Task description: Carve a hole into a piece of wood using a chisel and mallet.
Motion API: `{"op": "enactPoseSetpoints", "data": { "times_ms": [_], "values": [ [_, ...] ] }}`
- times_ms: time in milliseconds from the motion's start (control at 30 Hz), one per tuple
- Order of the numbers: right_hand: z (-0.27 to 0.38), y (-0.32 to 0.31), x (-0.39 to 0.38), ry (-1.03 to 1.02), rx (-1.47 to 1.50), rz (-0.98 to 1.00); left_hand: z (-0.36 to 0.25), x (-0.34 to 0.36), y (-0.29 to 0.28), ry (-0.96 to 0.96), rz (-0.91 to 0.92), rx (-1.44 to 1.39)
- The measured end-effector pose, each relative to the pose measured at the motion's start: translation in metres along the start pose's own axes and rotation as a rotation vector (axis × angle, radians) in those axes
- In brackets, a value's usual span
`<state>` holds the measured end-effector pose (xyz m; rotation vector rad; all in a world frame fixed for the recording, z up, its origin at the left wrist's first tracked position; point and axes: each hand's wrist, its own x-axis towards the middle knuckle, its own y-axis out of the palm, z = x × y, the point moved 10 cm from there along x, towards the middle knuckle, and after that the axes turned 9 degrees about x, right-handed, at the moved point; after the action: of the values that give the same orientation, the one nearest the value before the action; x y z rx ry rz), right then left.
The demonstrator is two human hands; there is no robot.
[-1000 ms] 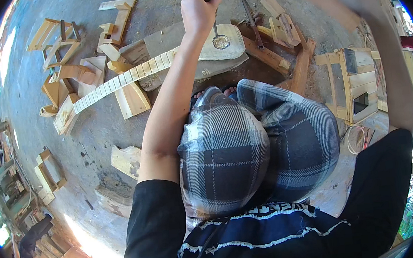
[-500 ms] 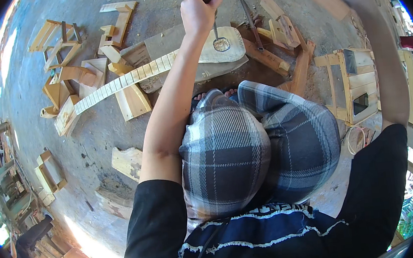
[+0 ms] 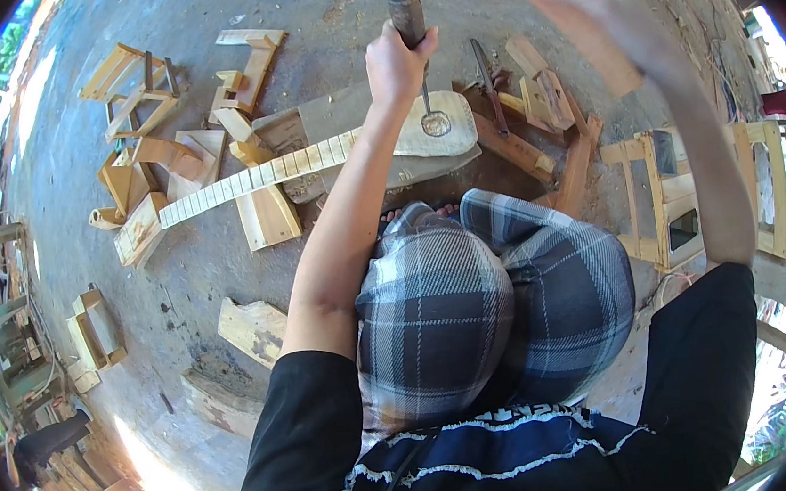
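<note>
My left hand (image 3: 398,67) is wrapped round the dark handle of a chisel (image 3: 407,19), which stands nearly upright. Its thin blade reaches down to a small round hollow (image 3: 436,125) in the broad end of a pale wooden lute-like instrument body (image 3: 286,165). Crosswise lines mark the long neck, which stretches off to the left. Raised at the upper right, my right hand (image 3: 612,11) is at a flat wooden bat (image 3: 570,25); some fingers are stretched out and blurred, and the rest of the grip is hidden.
The instrument rests over boards (image 3: 342,108) on the concrete floor. A saw-like tool (image 3: 489,85) and wood blocks (image 3: 544,98) lie right of it. Wooden frames (image 3: 136,86) and offcuts (image 3: 254,327) lie left; a wooden frame with panels (image 3: 672,195) stands right.
My right hand and the wooden bat have swung leftward and somewhat lower. The whole view has shifted slightly; my left hand keeps its hold on the chisel at the hollow.
</note>
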<state>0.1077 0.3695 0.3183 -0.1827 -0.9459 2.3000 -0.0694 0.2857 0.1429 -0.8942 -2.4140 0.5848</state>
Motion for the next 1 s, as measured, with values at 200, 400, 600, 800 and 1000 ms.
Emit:
{"op": "enactPoseSetpoints", "data": {
  "times_ms": [200, 400, 600, 800, 1000],
  "values": [
    [-0.009, 0.036, -0.018, 0.083, -0.153, 0.15, 0.007, 0.001, -0.003, 0.002, -0.001, 0.047],
    [0.013, 0.007, -0.013, -0.162, -0.004, -0.015, 0.005, 0.001, 0.002, -0.002, 0.014, 0.06],
    [-0.003, 0.02, -0.014, 0.072, -0.213, 0.202, 0.007, 0.006, 0.011, 0.033, 0.019, 0.094],
    [0.022, 0.002, -0.002, 0.133, 0.071, 0.035, 0.011, 0.013, 0.015, 0.058, 0.053, 0.029],
    [0.005, -0.005, 0.012, 0.191, -0.176, 0.154, 0.01, 0.02, 0.025, 0.071, 0.091, 0.112]
  ]
}}
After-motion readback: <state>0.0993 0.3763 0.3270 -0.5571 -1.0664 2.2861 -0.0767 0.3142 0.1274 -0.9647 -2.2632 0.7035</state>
